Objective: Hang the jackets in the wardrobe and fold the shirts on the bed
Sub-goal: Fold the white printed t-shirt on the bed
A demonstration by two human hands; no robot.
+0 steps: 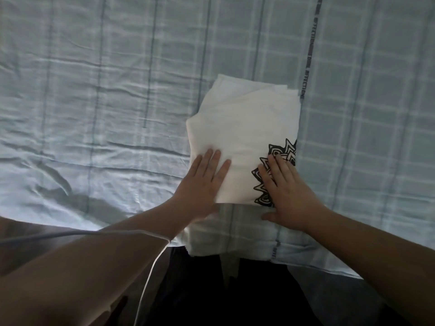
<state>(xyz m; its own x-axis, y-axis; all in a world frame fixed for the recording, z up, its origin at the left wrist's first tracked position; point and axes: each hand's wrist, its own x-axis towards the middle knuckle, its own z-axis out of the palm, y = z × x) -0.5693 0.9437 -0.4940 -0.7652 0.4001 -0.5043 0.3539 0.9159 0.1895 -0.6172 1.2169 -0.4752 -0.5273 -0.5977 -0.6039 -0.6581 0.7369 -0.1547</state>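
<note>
Shirt (244, 137): white, folded, laid on the bed (94, 90) near its front edge. It is pressed flat by left hand (202, 182) and right hand (289, 191), fingers straight, nothing gripped.

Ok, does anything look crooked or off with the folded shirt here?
Slightly. The white shirt is folded, but its far end is uneven: a lower layer sticks out past the top one. The left hand and right hand press flat on its near end.
</note>
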